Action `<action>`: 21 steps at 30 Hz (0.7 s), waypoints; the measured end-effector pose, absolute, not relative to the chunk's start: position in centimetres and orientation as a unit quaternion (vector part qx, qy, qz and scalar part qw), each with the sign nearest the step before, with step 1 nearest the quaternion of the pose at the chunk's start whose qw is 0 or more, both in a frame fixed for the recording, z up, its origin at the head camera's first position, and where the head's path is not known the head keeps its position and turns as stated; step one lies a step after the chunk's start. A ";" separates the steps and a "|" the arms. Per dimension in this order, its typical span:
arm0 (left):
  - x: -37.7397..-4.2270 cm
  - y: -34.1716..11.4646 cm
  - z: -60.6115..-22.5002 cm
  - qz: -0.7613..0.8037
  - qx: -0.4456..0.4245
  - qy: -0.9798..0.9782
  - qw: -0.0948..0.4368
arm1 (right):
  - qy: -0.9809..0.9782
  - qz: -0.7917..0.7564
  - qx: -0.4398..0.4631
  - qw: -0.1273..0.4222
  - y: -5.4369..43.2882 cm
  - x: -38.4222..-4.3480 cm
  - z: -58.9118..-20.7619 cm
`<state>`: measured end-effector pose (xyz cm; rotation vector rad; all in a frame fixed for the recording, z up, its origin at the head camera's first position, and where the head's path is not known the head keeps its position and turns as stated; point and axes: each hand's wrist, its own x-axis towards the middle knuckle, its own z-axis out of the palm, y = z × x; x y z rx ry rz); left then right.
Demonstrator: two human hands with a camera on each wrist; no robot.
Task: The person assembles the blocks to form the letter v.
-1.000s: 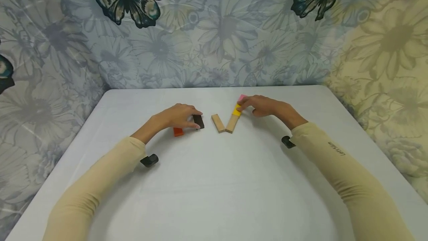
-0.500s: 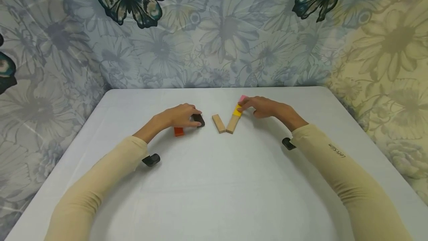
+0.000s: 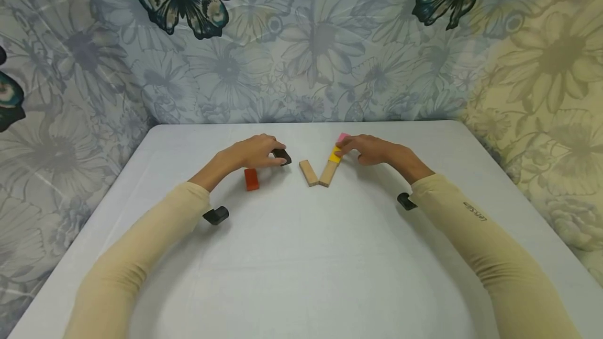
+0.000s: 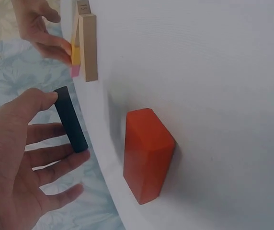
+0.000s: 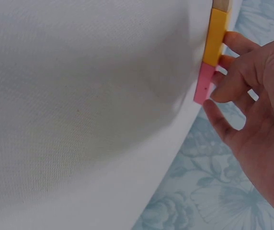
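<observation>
My left hand (image 3: 258,151) pinches a black rectangular block (image 4: 71,120) between thumb and fingertips, raised above the table at its far side. Near that hand an orange-red block (image 3: 252,179) lies on the white surface. My right hand (image 3: 369,149) rests its fingertips along a yellow block (image 5: 214,37) and a pink block (image 5: 204,84), which lie end to end. A plain wooden block (image 3: 327,173) continues that line toward me. Another wooden block (image 3: 308,173) slants to meet its near end, forming a V. Fingers partly cover the yellow block in the head view.
A white-covered table (image 3: 301,266) spreads under both arms, its far edge close behind the blocks. Behind it hangs a floral fabric backdrop (image 3: 311,67) with butterfly prints. Small black wrist cameras (image 3: 215,216) sit below the sleeves.
My left hand has moved away from me and slightly right, carrying the black block with it and uncovering more of the orange-red block. My right hand has stayed on the yellow and pink blocks.
</observation>
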<state>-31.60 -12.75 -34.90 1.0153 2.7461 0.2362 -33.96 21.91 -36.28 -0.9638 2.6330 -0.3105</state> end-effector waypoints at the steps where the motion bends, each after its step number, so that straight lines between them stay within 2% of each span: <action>1: -31.7 -12.6 -34.9 0.079 0.346 0.930 0.101 | 0.921 -0.107 -0.338 0.158 21.9 -34.0 -36.3; 21: -34.7 -9.6 -36.8 0.109 0.325 0.937 0.061 | 0.923 -0.096 -0.341 0.152 21.7 -33.9 -36.3</action>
